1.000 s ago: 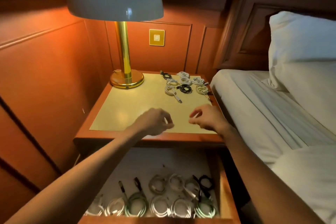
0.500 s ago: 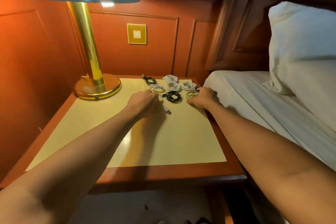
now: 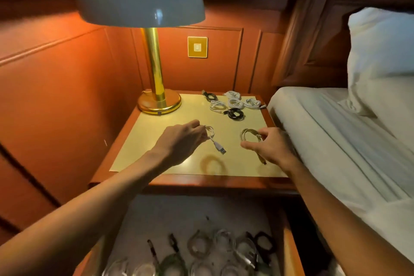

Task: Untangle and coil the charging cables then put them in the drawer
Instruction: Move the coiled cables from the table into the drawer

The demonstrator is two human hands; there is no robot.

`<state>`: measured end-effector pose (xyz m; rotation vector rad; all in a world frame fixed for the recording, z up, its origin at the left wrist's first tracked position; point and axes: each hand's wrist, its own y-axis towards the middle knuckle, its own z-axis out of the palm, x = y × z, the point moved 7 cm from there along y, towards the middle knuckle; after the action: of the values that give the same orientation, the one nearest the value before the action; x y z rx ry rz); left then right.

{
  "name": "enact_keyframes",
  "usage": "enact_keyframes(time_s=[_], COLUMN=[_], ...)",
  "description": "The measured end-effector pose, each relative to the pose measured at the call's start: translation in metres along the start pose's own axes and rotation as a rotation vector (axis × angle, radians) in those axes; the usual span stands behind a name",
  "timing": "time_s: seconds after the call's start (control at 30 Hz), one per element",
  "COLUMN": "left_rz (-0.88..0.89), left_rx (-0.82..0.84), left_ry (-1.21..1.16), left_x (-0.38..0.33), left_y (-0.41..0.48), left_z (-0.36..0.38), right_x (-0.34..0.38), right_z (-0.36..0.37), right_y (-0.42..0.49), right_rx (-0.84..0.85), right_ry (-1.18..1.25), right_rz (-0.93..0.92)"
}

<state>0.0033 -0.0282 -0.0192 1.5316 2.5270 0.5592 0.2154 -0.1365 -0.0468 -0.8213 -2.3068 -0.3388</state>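
My left hand (image 3: pixel 179 141) pinches a coiled white cable (image 3: pixel 211 133) above the nightstand top (image 3: pixel 156 154); its USB plug dangles below. My right hand (image 3: pixel 272 147) grips a coiled pale yellowish cable (image 3: pixel 249 135), a plug end hanging under the palm. Both coils are lifted and cast shadows on the top. Several coiled white and black cables (image 3: pixel 234 105) lie at the back right of the top. Below, the open drawer (image 3: pixel 291 248) holds several coiled cables (image 3: pixel 212 253).
A brass lamp (image 3: pixel 156 101) with a white shade stands at the back left of the nightstand. A bed (image 3: pixel 336 141) with a pillow is close on the right. Wood panelling with a wall switch (image 3: pixel 197 47) lies behind.
Both hands have pulled back from the cable pile toward me, each lifting one coiled cable. The view has tilted down, so the open drawer shows again.
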Motion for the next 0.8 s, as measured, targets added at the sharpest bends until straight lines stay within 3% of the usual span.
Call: enact_keyframes(time_s=[0.17,0.27,0.37,0.47,0.57,0.8], left_rz=[0.096,0.153,0.087,-0.035,-0.112,-0.095], left_rx=[-0.019,0.081,0.171,0.305,0.556,0.749], left_ry=[-0.024,0.028,0.016,0.018,-0.045,-0.029], left_x=[-0.021,-0.027,-0.012,0.005,0.01,0.012], left_y=[-0.115,-0.175,-0.212,-0.225,-0.229,-0.211], left_z=[-0.039,-0.017,0.011,0.038,0.064,0.097], right_x=[0.034,0.035,0.037,0.038,0.033,0.027], right_z=[0.027,0.074,0.126,0.164,0.191,0.22], right_y=[-0.138,-0.174,-0.185,-0.185,-0.184,-0.183], right_rx=[0.176,0.228,0.29,0.335,0.417,0.476], right_ry=[-0.088,-0.235,-0.315,-0.349,-0.421,-0.51], right_rz=[-0.123,-0.145,-0.12,-0.094,-0.059,-0.099])
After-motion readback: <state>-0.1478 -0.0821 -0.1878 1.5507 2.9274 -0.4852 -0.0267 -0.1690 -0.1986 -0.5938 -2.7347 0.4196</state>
